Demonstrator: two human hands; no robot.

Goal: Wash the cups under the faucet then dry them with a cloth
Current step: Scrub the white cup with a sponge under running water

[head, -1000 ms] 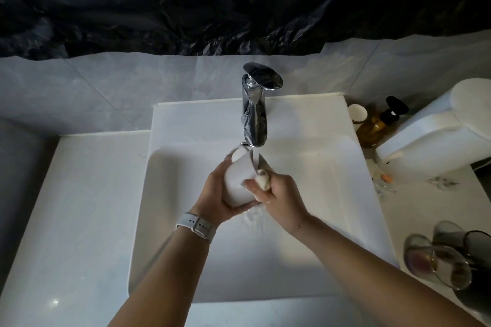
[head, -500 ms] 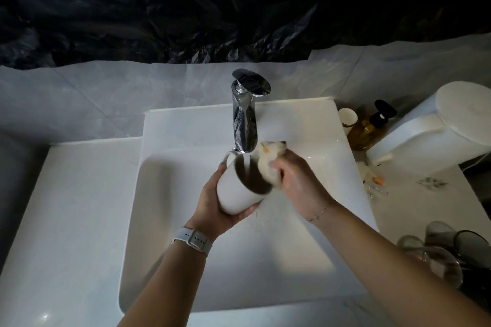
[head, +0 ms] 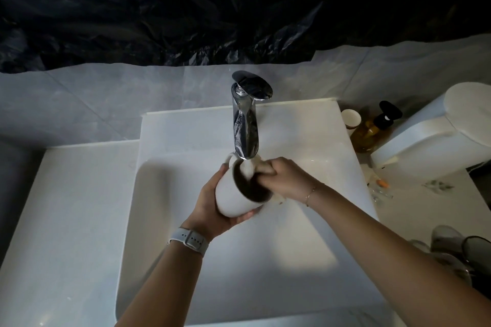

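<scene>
My left hand (head: 210, 202) grips a white mug (head: 233, 192) from below and holds it tilted, its dark mouth turned to the right, just under the spout of the chrome faucet (head: 245, 125). The mug's handle points back toward the faucet. My right hand (head: 285, 179) is closed on a pale sponge (head: 249, 168) and presses it into the mug's mouth; most of the sponge is hidden by my fingers. Both hands are over the white sink (head: 164, 220).
Right of the sink stand a small paper cup (head: 351, 117), an amber pump bottle (head: 372, 130) and a large white appliance (head: 438, 135). Several clear glasses (head: 451, 252) lie at the lower right on the counter. The white counter (head: 66, 207) extends to the left.
The mug has turned so its mouth faces right and has risen nearer the spout. My right hand drew the sponge up beside the faucet, then pushed it into the mug.
</scene>
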